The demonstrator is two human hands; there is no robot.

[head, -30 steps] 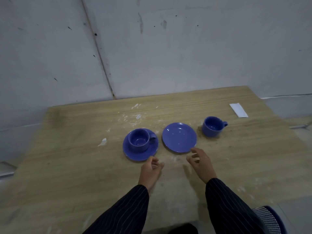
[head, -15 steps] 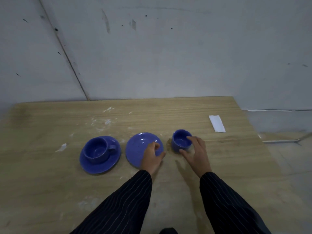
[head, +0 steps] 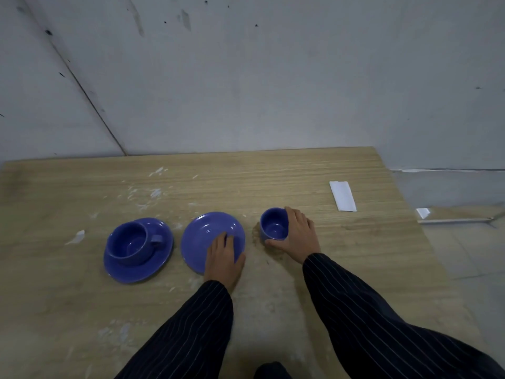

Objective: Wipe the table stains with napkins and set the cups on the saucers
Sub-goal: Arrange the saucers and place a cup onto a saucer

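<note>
Head view: the right hand [head: 296, 236] has its grip wrapped around the loose blue cup [head: 274, 228], which stands on the worktop [head: 355, 255]. The left hand [head: 224, 255] grips the empty saucer [head: 207, 233] at its near edge. A second cup [head: 131, 242] sits on the left saucer [head: 142, 269]. A napkin [head: 343, 196] lies far right.

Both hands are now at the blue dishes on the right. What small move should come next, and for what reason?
Probably lift the loose blue ceramic cup and set it on the empty blue saucer. The right hand is curled round that cup, which stands on the wooden table, while the left hand holds the saucer's near edge. The other blue cup is already on its saucer.
</note>
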